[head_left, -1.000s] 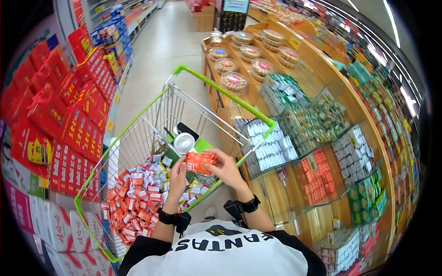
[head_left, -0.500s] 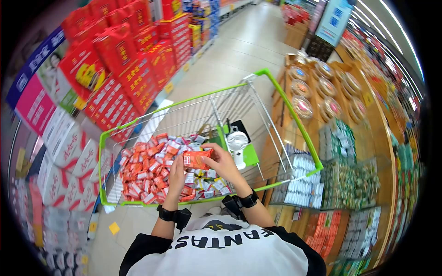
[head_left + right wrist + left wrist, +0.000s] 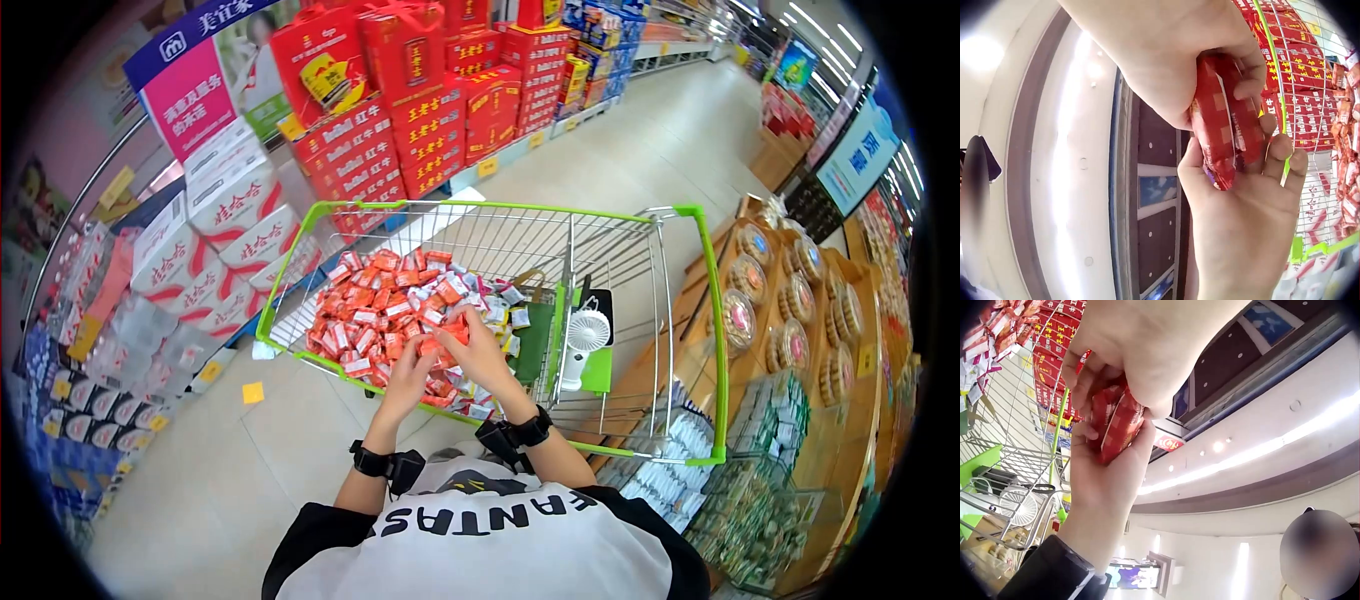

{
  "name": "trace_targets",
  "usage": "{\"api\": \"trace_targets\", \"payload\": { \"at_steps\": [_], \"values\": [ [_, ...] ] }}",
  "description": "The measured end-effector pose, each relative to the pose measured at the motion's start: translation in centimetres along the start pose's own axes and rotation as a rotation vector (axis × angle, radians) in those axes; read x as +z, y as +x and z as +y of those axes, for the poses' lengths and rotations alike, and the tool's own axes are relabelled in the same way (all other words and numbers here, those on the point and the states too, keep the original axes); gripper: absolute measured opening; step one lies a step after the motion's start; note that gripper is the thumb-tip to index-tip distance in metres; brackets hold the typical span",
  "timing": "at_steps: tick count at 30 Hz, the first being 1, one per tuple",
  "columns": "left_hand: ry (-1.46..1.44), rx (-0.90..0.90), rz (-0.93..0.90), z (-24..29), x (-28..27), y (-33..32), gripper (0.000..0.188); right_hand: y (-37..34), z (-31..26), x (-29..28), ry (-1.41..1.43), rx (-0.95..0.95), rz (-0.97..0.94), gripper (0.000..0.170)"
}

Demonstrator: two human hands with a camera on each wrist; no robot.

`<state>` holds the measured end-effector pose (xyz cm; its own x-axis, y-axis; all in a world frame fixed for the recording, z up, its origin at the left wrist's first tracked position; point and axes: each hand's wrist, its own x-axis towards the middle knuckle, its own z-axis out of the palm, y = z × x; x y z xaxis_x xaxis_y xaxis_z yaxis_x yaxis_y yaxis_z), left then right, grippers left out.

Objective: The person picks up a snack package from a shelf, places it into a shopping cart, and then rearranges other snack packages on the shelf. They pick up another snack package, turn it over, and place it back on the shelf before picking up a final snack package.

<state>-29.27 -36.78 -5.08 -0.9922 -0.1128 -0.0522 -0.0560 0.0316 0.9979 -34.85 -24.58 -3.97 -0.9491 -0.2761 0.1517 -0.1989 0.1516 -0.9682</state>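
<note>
Both hands hold one small red-orange wrapped snack packet (image 3: 1116,422) between them over the near side of a shopping cart. My left hand (image 3: 406,378) grips one end, while my right hand (image 3: 482,358) grips the other with fingers curled round it. In the right wrist view the packet's underside shows a lengthwise seam. Beneath the hands, a heap of similar red and white wrapped packets (image 3: 350,325) fills the cart's left part. A white handheld fan (image 3: 588,330) rests beside a green panel at the cart's right.
The wire cart (image 3: 640,240) has a green rim. Stacked red drink boxes (image 3: 425,130) and white cartons (image 3: 225,195) stand beyond and left of it. To the right, a wooden display (image 3: 770,400) carries round tubs (image 3: 740,315) and packaged snacks.
The head view has turned left, so the cart and shelves shift rightward in it. Both hands still hold the packet, which now overlaps the heap.
</note>
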Motion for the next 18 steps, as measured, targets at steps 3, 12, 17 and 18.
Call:
{"api": "trace_targets", "payload": {
  "at_steps": [3,12,17,18],
  "values": [
    [0.089,0.033,0.024,-2.6,-0.6,-0.1,0.031,0.1,0.6,0.4,-0.022,-0.021,-0.021,0.026],
    [-0.067,0.03,0.017,-2.3,-0.5,-1.6,0.027,0.0,0.3,1.0,-0.039,0.04,-0.11,0.019],
    [0.057,0.046,0.055,-1.7,-1.0,-2.1,0.03,-0.3,-0.1,1.3,-0.051,0.004,-0.11,0.018],
    [0.058,0.048,0.052,-1.7,-1.0,-2.1,0.03,-0.3,-0.1,1.3,-0.052,0.018,-0.117,0.018]
  ]
}}
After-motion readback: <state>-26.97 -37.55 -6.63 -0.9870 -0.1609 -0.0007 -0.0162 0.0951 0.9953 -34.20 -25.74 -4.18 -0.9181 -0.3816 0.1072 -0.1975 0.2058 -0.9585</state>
